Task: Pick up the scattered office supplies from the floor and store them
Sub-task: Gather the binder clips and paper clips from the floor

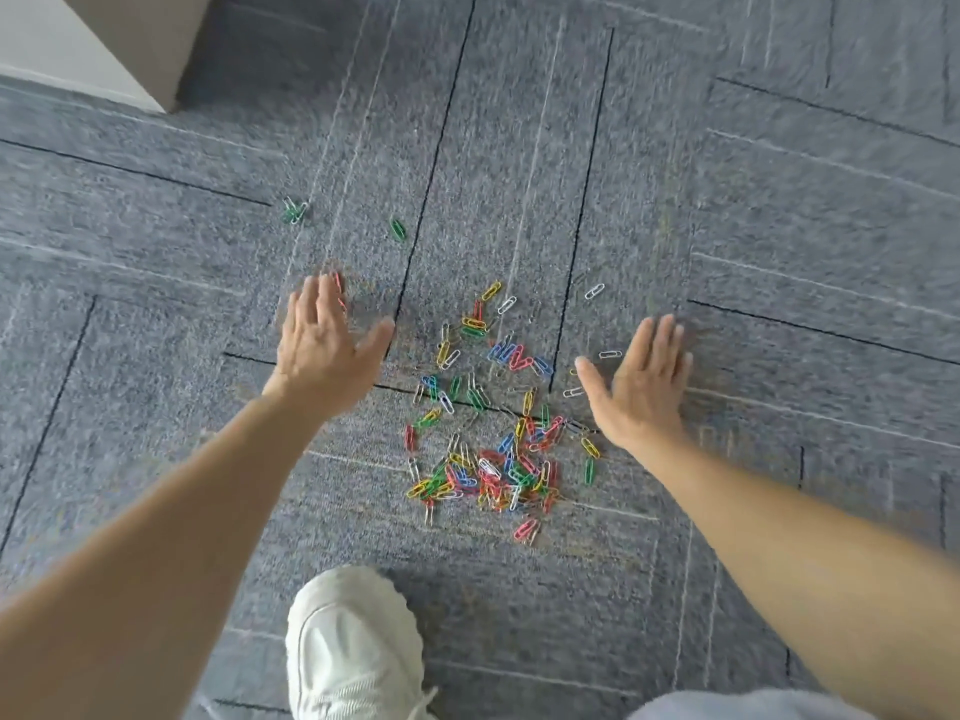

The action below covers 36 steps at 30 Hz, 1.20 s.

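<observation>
Two hands, left [324, 345] and right [644, 381], spread flat and empty, flank the paperclips [488, 433].

Grey carpet [519, 122]; white shoe [353, 646]

Coloured paper clips [488, 439] lie scattered on grey carpet [727, 226]. Left hand [324, 345] and right hand [641, 381] flat, fingers spread, flanking the pile. White shoe [353, 646] below.
</observation>
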Motion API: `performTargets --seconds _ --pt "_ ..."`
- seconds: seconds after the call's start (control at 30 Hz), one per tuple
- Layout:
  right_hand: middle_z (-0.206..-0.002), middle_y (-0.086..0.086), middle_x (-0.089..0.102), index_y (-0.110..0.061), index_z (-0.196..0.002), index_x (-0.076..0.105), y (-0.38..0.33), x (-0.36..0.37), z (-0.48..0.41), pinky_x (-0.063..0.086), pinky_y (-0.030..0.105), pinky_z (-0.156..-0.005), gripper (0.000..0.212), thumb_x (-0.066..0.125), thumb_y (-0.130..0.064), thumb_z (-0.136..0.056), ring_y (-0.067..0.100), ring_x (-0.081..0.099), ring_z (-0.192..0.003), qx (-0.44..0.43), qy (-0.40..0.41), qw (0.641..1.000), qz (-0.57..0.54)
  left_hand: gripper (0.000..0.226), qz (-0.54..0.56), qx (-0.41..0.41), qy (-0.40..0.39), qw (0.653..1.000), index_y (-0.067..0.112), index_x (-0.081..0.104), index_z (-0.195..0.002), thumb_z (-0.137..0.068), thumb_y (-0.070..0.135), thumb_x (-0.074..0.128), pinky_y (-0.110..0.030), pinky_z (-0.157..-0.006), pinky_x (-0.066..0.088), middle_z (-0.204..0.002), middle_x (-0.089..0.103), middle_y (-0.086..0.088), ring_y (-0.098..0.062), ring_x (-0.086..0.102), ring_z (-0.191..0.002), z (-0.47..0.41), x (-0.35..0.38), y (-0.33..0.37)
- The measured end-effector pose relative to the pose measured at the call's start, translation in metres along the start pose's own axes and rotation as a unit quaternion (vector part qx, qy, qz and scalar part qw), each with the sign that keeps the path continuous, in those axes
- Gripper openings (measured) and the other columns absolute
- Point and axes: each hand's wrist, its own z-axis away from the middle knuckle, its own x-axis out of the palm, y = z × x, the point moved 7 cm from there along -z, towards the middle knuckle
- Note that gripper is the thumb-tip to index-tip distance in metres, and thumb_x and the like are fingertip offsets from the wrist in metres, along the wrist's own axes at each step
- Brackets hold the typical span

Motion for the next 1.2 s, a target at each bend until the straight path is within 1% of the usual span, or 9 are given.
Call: performTargets --seconds 0.17,0.33,0.43,0.53,0.67,0.8,0.97,1.1,1.2 --pt "-0.157 0.018 -0.033 -0.003 -0.152 -0.021 -0.027 0.018 0.013 -0.012 0.046 -0.121 0.100 0.011 -0.076 -0.092 0.028 -0.030 -0.146 -0.190 -0.024 0.977 0.096 0.093 -0.040 -0.008 0.040 0.998 0.011 -0.021 -0.154 -0.096 0.068 0.025 -0.037 -0.121 -0.010 -0.162 -0.024 -0.008 -0.023 -0.020 -0.149 -0.020 0.016 -0.008" --pt "-0.161 0.012 -0.028 -0.006 -0.154 -0.019 -0.045 0.010 0.024 0.001 0.042 -0.125 0.090 0.017 -0.066 -0.097 0.020 -0.024 -0.149 -0.381 -0.063 0.915 0.118 0.090 -0.064 -0.028 0.064 0.996 0.011 -0.022 -0.153 -0.096 0.068 0.017 -0.047 -0.121 -0.010 -0.160 -0.027 -0.012 -0.027 -0.024 -0.148 -0.033 0.025 0.005" --pt "-0.161 0.014 -0.025 -0.007 -0.153 -0.019 -0.056 -0.026 -0.023 0.000 0.042 -0.125 0.088 0.013 -0.066 -0.097 0.023 -0.020 -0.151 -0.318 0.022 0.945 0.076 0.090 -0.136 0.046 0.022 0.989 0.008 -0.029 -0.149 -0.094 0.069 0.005 -0.045 -0.119 -0.016 -0.154 -0.038 -0.014 -0.028 -0.033 -0.144 -0.016 0.055 0.035" --pt "-0.160 0.015 -0.027 -0.006 -0.152 -0.022 -0.065 -0.047 -0.076 -0.003 0.043 -0.124 0.094 0.014 -0.070 -0.094 0.024 -0.021 -0.149 -0.191 0.022 0.981 0.023 0.085 -0.157 0.122 -0.006 0.980 0.006 -0.031 -0.147 -0.095 0.067 -0.001 -0.042 -0.120 -0.016 -0.152 -0.043 -0.013 -0.025 -0.037 -0.142 0.014 0.085 0.058" --pt "-0.160 0.016 -0.026 -0.005 -0.153 -0.018 -0.099 -0.017 -0.065 -0.007 0.046 -0.123 0.094 0.014 -0.070 -0.095 0.026 -0.023 -0.149 -0.251 -0.006 0.965 0.075 0.078 -0.096 0.253 -0.020 0.963 0.010 -0.016 -0.155 -0.100 0.059 0.012 -0.039 -0.124 -0.005 -0.161 -0.027 -0.006 -0.015 -0.026 -0.148 0.031 0.088 0.063" --pt "-0.162 0.012 -0.024 -0.007 -0.155 -0.014 -0.119 0.015 -0.004 -0.005 0.042 -0.124 0.086 0.009 -0.066 -0.097 0.021 -0.023 -0.150 -0.385 -0.043 0.917 0.096 0.079 -0.047 0.148 0.079 0.985 0.008 -0.008 -0.156 -0.100 0.059 0.012 -0.039 -0.124 -0.004 -0.163 -0.016 -0.009 -0.019 -0.018 -0.150 -0.022 0.038 0.042" --pt "-0.161 0.008 -0.028 -0.010 -0.154 -0.021 -0.108 0.002 0.017 -0.003 0.037 -0.124 0.083 0.012 -0.063 -0.099 0.015 -0.025 -0.149 -0.423 -0.063 0.900 0.089 0.085 -0.024 -0.061 0.152 0.986 0.006 -0.013 -0.154 -0.098 0.063 0.014 -0.041 -0.123 -0.007 -0.163 -0.019 -0.013 -0.026 -0.018 -0.150 -0.097 -0.021 0.005" --pt "-0.161 0.007 -0.028 -0.012 -0.153 -0.022 -0.099 -0.026 0.004 -0.007 0.034 -0.122 0.082 0.007 -0.066 -0.098 0.013 -0.026 -0.148 -0.387 -0.049 0.914 0.113 0.085 0.003 -0.085 0.163 0.983 0.009 -0.007 -0.157 -0.096 0.062 0.019 -0.044 -0.123 -0.005 -0.165 -0.012 -0.011 -0.025 -0.013 -0.151 -0.129 -0.036 -0.012" --pt "-0.159 0.006 -0.033 -0.013 -0.150 -0.027 -0.097 -0.040 -0.011 -0.014 0.030 -0.119 0.082 0.002 -0.067 -0.095 0.013 -0.031 -0.146 -0.359 -0.056 0.920 0.147 0.083 -0.075 -0.022 0.164 0.983 0.007 -0.002 -0.157 -0.097 0.062 0.013 -0.041 -0.124 -0.004 -0.165 -0.008 -0.012 -0.023 -0.010 -0.152 -0.126 -0.027 0.006"
